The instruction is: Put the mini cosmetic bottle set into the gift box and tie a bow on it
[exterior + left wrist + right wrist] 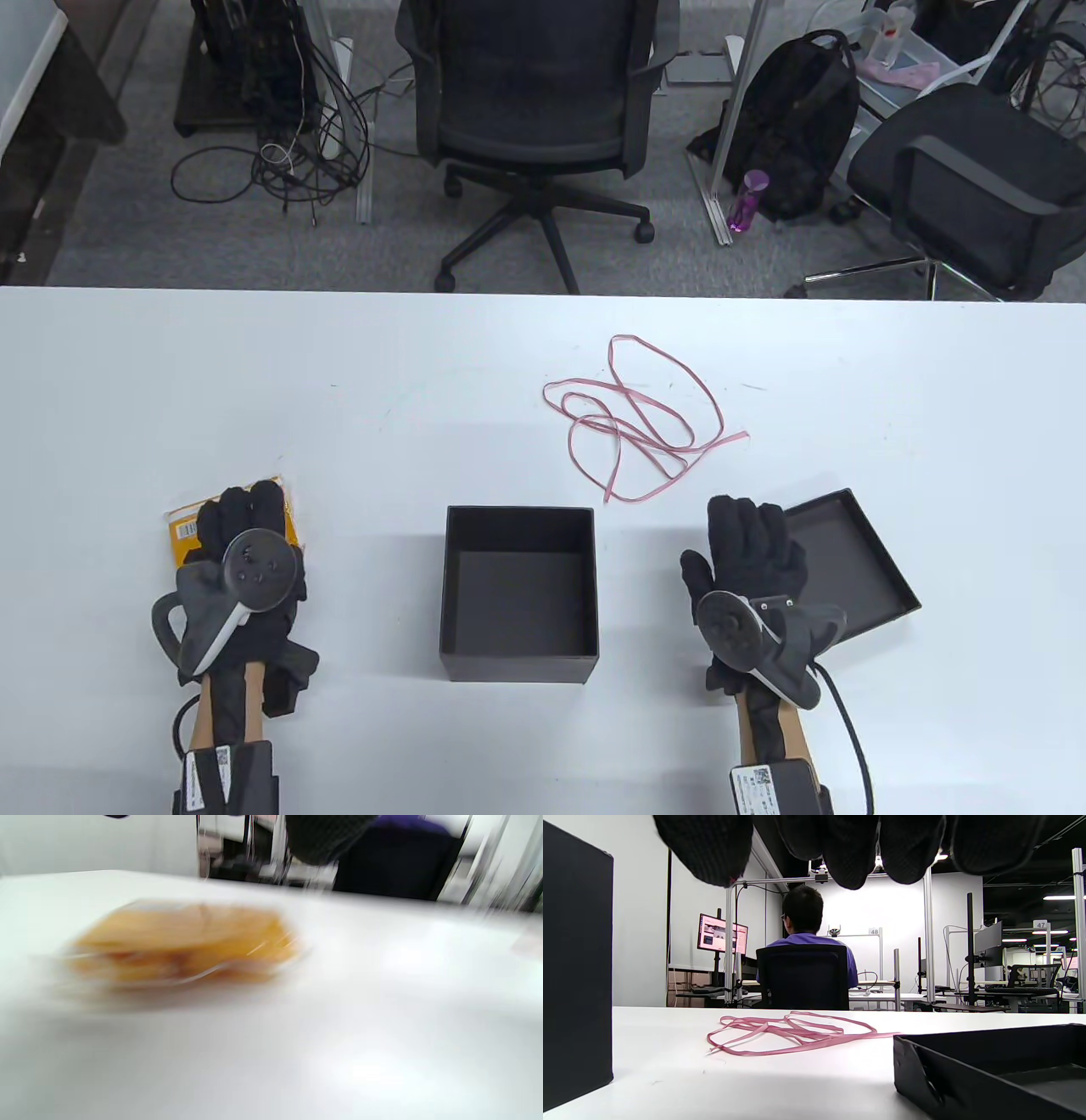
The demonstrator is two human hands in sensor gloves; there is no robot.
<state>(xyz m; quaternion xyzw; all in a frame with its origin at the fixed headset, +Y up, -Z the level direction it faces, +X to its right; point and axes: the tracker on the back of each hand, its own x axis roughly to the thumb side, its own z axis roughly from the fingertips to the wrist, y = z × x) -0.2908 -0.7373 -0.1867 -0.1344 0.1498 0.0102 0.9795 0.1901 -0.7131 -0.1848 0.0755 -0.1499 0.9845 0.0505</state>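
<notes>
While the wide white counter (254, 382) is carrying everything, the open black square gift box (518, 594) is sitting empty between the two hands. Its flat black lid (857, 560) is lying just beside the right hand (751, 564), whose fingers (747, 518) are resting straight and holding nothing. The left hand (246, 552) is covering the yellow clear-wrapped cosmetic bottle set (182, 531); whether its fingers are gripping cannot be told. The slick wrapper is likely risking a slip during transfer. The loose pink ribbon (640, 416) is lying tangled behind the box and is likely risking knots when pulled.
</notes>
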